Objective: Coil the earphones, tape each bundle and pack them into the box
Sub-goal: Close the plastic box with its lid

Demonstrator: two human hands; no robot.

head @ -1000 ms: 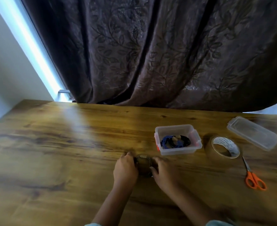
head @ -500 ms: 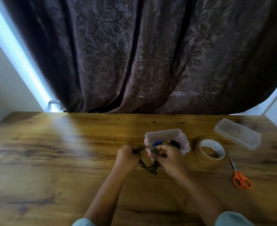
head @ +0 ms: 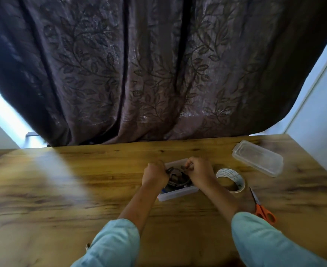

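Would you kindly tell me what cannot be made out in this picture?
Head view:
- the earphones: dark, blurred, partly covered by the left hand and right hand; any tape on them indiscernible.
- the box contents: hidden by both hands.
- the scissors handles: partly behind the right sleeve.
- the tape roll print: too small.

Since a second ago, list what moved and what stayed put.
The left hand and right hand lifted the dark earphone bundle off the table in front of the box and carried it forward into the box, still gripping it. Tape roll, scissors and lid stayed put.
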